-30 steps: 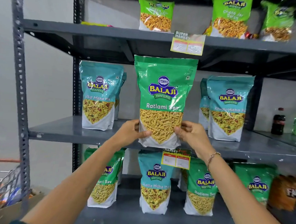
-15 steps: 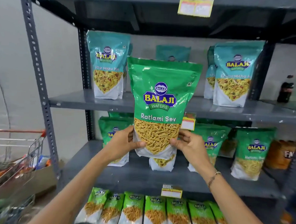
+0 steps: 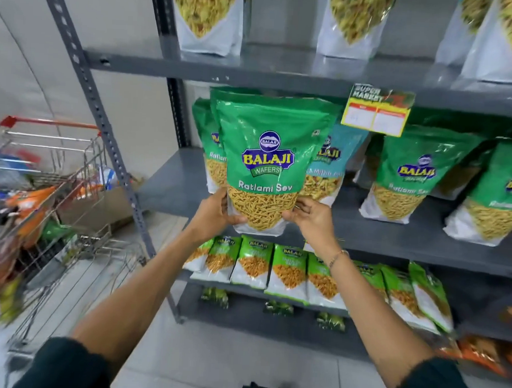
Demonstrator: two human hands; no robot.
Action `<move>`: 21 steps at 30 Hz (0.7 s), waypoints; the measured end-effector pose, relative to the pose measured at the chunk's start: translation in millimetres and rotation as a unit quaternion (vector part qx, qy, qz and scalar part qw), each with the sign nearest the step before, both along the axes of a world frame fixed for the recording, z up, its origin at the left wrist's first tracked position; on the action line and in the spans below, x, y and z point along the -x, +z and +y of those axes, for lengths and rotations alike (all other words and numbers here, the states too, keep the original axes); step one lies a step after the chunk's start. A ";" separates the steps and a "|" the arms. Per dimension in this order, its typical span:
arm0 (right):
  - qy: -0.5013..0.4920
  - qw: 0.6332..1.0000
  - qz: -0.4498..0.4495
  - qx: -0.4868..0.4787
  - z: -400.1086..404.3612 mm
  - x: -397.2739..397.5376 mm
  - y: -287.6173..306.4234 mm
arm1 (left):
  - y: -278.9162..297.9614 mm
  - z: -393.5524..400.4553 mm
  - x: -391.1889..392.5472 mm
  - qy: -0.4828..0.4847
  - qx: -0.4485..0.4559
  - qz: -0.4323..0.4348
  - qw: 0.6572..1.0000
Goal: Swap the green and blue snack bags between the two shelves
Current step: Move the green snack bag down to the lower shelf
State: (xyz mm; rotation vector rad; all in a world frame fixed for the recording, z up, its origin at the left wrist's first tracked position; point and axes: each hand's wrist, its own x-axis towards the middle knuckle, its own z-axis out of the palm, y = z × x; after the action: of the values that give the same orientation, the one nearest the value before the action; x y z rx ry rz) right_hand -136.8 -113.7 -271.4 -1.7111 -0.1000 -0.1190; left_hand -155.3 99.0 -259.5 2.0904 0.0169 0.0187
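Lowered from the blue-bag shelf, the green bag (image 3: 266,164) now stands upright before the shelf (image 3: 172,186) below. Left hand (image 3: 215,215) and right hand (image 3: 313,217) clasp its bottom corners. A blue bag (image 3: 328,168) peeks out at three o'clock, a shopping cart (image 3: 49,206) at nine.

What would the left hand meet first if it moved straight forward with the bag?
Probably the green bags standing on the shelf right behind the held bag; the left hand is near them, though depth is unclear.

The green bag (image 3: 266,164) reads "BALAJI WAFERS, Ratlami Sev"; at two o'clock, the yellow shelf tag (image 3: 377,112) reads "SUPER MARKET".
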 end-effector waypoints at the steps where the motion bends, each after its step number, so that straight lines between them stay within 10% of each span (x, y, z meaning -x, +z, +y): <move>1: 0.004 1.000 0.009 -0.004 1.9 -7.9 -5.8 | -4.3 0.5 -5.6 0.010 0.002 0.007 1.000; 21: 0.028 0.998 0.037 0.034 13.7 -126.7 -73.8 | -54.7 6.1 -119.3 0.032 0.003 0.058 0.998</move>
State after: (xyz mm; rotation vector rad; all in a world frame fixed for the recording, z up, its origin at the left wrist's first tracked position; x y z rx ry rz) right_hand -10.1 -100.1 -345.2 -1.7760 -0.0989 -0.0114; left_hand -35.9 105.1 -314.2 2.0819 0.1533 -0.0630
